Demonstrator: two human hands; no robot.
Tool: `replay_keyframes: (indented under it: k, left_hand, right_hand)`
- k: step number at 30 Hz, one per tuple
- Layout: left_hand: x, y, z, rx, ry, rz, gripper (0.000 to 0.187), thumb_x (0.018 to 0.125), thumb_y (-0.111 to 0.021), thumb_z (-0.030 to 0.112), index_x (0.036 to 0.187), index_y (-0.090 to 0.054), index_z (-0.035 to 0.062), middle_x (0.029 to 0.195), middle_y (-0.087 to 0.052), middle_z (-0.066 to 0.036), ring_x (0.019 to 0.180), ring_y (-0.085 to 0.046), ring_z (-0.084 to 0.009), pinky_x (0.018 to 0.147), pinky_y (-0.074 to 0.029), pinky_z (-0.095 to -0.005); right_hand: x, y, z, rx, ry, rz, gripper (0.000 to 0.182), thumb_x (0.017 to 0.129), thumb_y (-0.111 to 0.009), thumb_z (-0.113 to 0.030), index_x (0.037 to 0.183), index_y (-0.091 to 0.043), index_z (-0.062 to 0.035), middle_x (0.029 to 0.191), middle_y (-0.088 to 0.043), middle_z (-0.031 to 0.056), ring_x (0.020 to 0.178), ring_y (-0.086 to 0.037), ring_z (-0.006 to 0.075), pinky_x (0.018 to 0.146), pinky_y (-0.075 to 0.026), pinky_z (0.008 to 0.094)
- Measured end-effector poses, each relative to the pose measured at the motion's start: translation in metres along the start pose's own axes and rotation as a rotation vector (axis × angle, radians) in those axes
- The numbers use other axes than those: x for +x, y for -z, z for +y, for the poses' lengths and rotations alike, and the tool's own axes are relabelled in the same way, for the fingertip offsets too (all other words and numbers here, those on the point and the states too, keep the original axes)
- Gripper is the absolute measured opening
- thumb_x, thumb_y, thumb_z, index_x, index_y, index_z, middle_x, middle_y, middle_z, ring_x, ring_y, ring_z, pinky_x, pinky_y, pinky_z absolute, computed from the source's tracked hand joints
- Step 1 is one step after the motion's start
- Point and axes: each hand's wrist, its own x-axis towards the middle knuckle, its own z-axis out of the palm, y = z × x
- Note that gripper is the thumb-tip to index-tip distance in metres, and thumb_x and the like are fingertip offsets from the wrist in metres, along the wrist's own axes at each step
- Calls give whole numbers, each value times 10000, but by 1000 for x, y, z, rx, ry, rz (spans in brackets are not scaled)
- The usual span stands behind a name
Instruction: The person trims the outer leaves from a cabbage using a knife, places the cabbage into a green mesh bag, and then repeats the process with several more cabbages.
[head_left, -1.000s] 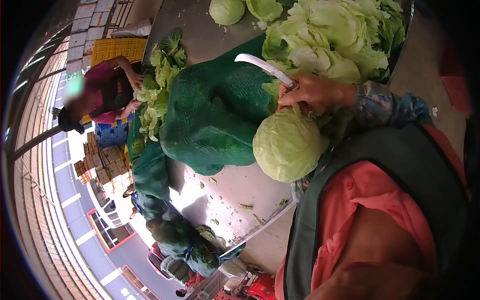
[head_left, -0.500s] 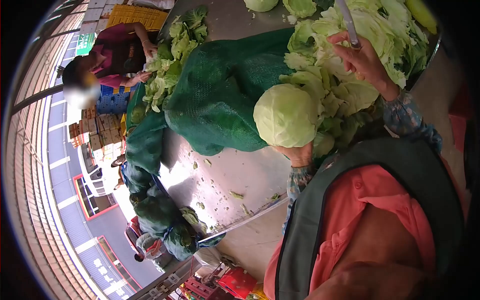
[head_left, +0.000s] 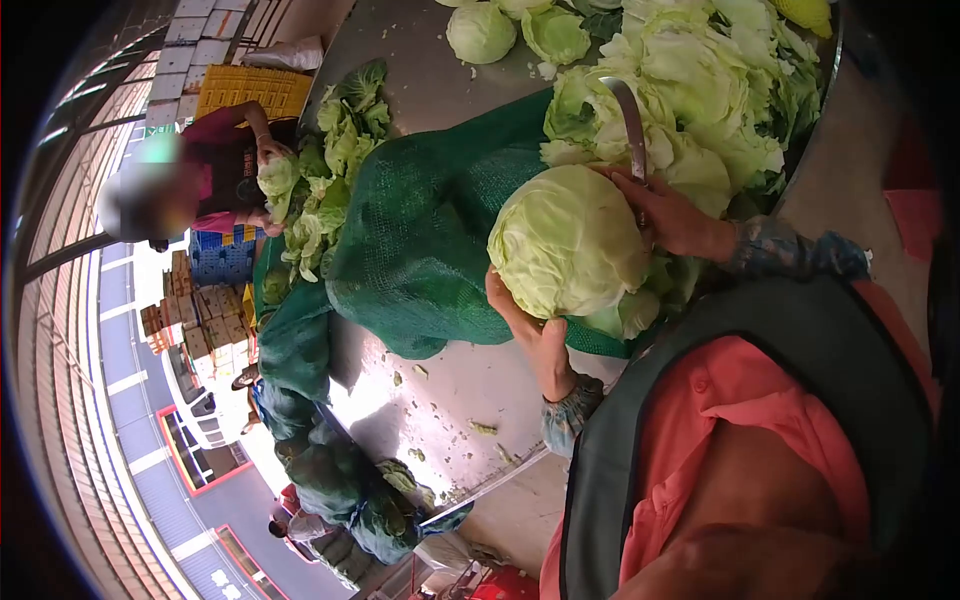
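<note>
A pale green cabbage [head_left: 568,242] rests between my two hands, above the green mesh sack [head_left: 430,220]. My left hand [head_left: 535,335] cups it from its lower left side, fingers wrapped round the edge. At its right, my right hand [head_left: 680,215] is closed on a knife [head_left: 632,125] with a curved blade that points up and away from me; this hand is against the cabbage. Loose cabbage leaves [head_left: 700,80] are heaped beyond my right hand. Part of my left palm is hidden under the cabbage.
More cabbages [head_left: 481,33] lie at the far side of the metal table [head_left: 470,400]. Across on the left, a person [head_left: 225,175] handles a cabbage beside leaves. Filled green sacks [head_left: 325,465] line the table's left edge. Leaf scraps dot the tabletop.
My right hand has come down with the knife to the cabbage's right side. My left hand has shifted left, and the cabbage has moved slightly left. The other person's hands have moved apart around a cabbage.
</note>
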Motion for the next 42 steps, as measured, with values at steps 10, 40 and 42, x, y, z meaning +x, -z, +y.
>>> replay_keyframes:
  k: [10,40,42]
  left_hand:
    - [1,-9,-58,-54,-44,43,917,811,-774,317,1527,-273,38,1473,-412,-161,1312,-460,-292,1112,-377,-415]
    - [-5,-44,-55,974,-391,58,725,678,-885,383,1237,-580,37,1331,-470,-233,1184,-482,-401,975,-431,-478]
    - [-9,-45,-54,1034,-388,81,711,667,-892,362,1212,-577,31,1279,-514,-209,1153,-502,-394,967,-434,-475]
  right_hand:
    - [31,36,5,-911,195,-19,317,992,-631,-221,1253,-654,-42,966,-714,24,843,-630,86,765,-514,268]
    - [60,83,-34,-1124,211,230,219,852,-676,-90,1049,-660,3,794,-622,75,733,-641,178,691,-528,345]
    - [54,108,-32,-1250,291,275,219,849,-681,-96,1043,-661,5,838,-660,112,760,-663,218,708,-533,368]
